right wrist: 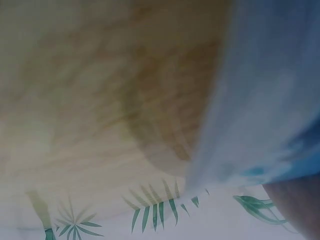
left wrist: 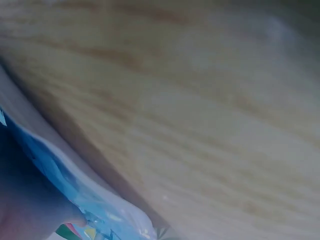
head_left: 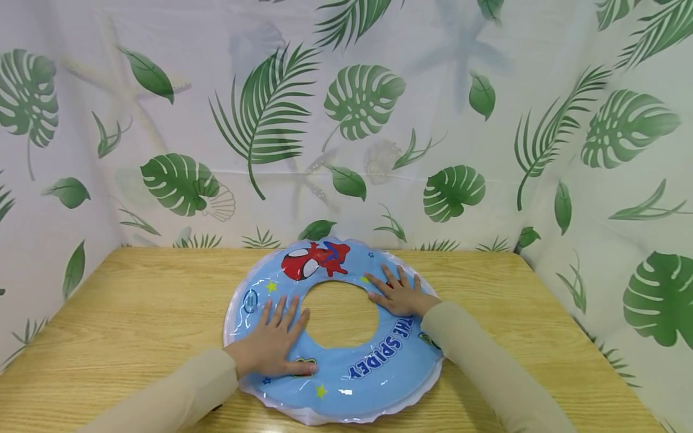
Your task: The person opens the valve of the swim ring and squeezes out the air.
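Note:
A blue inflatable swim ring [head_left: 346, 391] with a white scalloped edge lies flat on the table in the head view. It bears a red cartoon figure at the top, yellow stars and lettering. My left hand [head_left: 273, 343] rests on its left side with the fingers spread and straight. On the upper right part lies my right hand [head_left: 399, 294], its fingers also spread. In the left wrist view the ring's rim [left wrist: 85, 175] shows beside part of the hand. The right wrist view has the blurred ring edge [right wrist: 250, 110] on the right.
The wood-grain table [head_left: 135, 325] extends around the ring on both sides. A white curtain [head_left: 303, 138] printed with green leaves stands behind the table and along both sides.

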